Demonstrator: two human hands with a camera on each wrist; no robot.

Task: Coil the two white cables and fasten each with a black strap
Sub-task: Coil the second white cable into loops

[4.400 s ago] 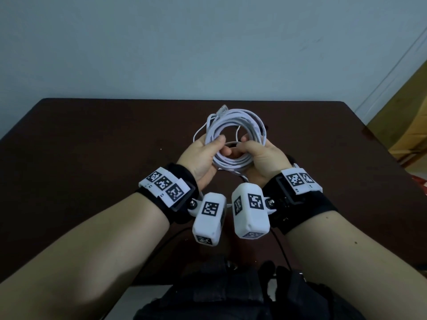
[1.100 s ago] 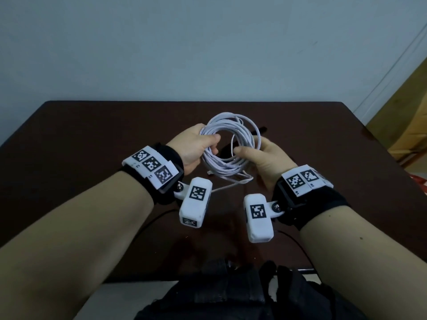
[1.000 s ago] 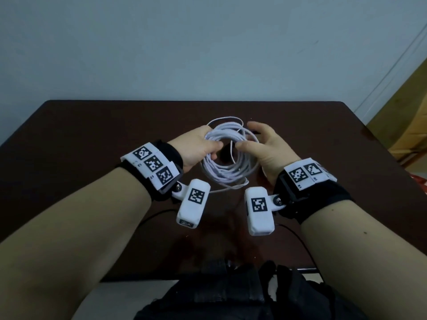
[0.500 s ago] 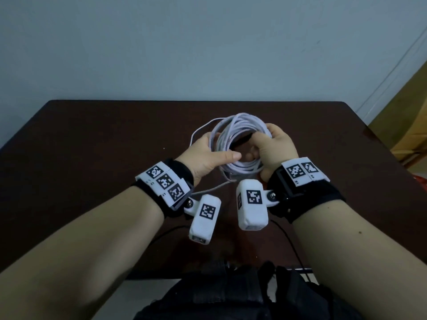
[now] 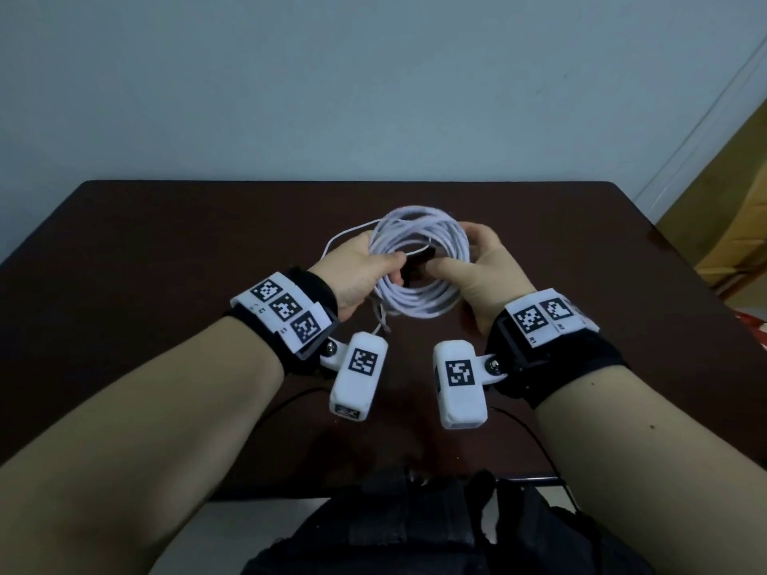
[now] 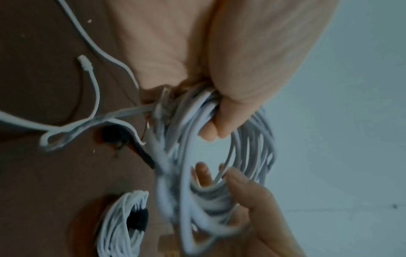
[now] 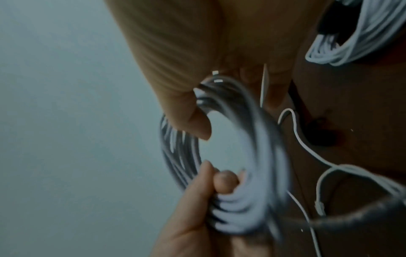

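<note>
I hold a coiled white cable (image 5: 419,302) above the dark table (image 5: 166,251). My left hand (image 5: 394,267) grips its left side, thumb over the strands (image 6: 197,111). On the right side, my right hand (image 5: 452,259) curls round the bundle (image 7: 222,97). A loose end with a connector (image 6: 84,62) trails from the coil. A second white coil (image 6: 123,224), bound by a black strap (image 6: 137,219), lies on the table, also seen in the right wrist view (image 7: 356,38). Another black strap (image 6: 113,135) lies loose on the table under the held coil.
A pale wall (image 5: 373,76) rises behind the table's far edge. A wooden piece of furniture (image 5: 738,226) stands at the right. A black bag or garment (image 5: 415,529) sits at my lap by the table's near edge.
The coil has been turned in my hands while both shifted their grip round it. Since half a second ago my hands have moved slightly apart, to opposite sides of the coil.
</note>
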